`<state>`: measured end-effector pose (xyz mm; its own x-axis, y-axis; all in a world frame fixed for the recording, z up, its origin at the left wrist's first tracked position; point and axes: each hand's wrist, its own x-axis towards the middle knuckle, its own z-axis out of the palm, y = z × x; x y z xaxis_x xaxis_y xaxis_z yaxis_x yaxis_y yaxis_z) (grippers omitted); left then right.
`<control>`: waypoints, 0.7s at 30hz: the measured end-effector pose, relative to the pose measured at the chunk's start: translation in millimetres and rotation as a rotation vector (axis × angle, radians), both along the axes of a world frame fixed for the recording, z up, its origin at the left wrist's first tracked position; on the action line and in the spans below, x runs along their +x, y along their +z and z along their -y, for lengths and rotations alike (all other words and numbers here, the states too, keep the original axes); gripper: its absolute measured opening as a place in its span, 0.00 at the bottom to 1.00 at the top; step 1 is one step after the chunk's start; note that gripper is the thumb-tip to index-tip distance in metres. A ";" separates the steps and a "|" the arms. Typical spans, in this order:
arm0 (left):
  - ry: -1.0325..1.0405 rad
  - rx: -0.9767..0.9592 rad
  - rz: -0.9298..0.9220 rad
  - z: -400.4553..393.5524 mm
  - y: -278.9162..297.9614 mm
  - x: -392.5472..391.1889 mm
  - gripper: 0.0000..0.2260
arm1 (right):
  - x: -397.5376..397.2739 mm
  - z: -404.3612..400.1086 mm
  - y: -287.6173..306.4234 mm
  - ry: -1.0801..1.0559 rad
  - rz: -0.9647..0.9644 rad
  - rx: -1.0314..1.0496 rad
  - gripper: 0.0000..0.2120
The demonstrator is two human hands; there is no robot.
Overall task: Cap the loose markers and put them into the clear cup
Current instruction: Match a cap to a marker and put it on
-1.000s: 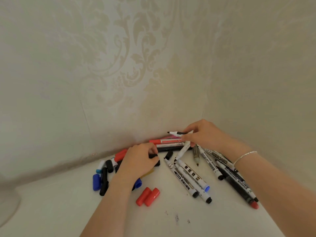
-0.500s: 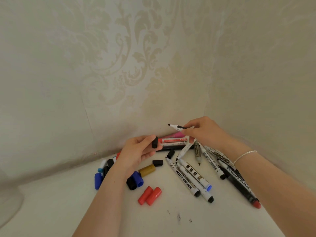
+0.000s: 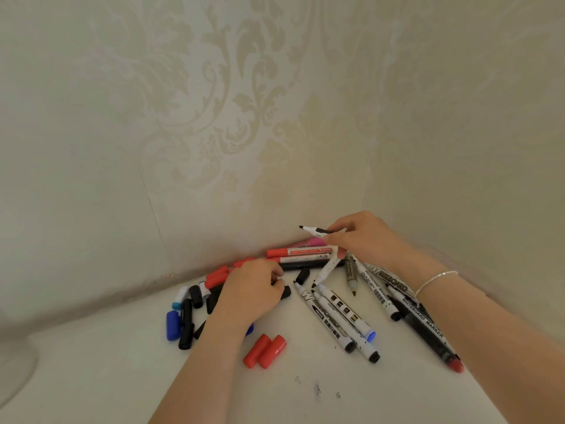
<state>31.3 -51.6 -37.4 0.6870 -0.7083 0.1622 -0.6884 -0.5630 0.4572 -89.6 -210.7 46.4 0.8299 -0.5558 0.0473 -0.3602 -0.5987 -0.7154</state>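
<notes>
Above the pile, uncapped marker (image 3: 318,230) in right hand (image 3: 367,237), grip partly hidden

Cream damask-patterned wallpaper (image 3: 244,117) lines the corner behind a white, ink-specked tabletop (image 3: 305,393).

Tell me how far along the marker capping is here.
Early. Done: nothing visibly; no marker shows in the clear cup at the left edge. In hand: the right hand holds an uncapped black-tipped marker; the left hand reaches among loose caps. Left: many uncapped markers on the table.
</notes>
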 end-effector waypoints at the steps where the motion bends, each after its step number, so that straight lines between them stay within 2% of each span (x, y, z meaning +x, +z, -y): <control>1: 0.000 0.014 0.052 1.4 -0.7 -0.7 0.10 | 0.2 -0.3 -0.1 0.003 -0.001 -0.003 0.05; 5: -0.019 -0.059 0.205 15.3 -3.9 -7.2 0.12 | 0.8 -1.7 0.9 0.008 0.009 0.000 0.05; 8: 0.038 0.008 0.275 29.4 -7.6 -15.1 0.14 | 1.1 -1.9 0.2 0.009 0.006 -0.011 0.05; 14: 0.101 0.026 0.289 37.2 -12.3 -18.3 0.13 | -0.4 -0.4 -1.2 0.006 -0.003 -0.008 0.05; 16: 0.088 -0.084 0.200 36.0 -10.2 -16.9 0.10 | -0.6 0.9 -1.4 -0.010 0.010 0.004 0.05; 18: 0.083 -0.326 -0.052 34.0 -3.9 -14.6 0.05 | -0.8 2.3 0.0 -0.023 0.039 0.009 0.05; 21: 0.093 -0.622 -0.388 27.1 8.5 -10.9 0.06 | -3.4 2.9 4.5 -0.022 0.080 0.027 0.05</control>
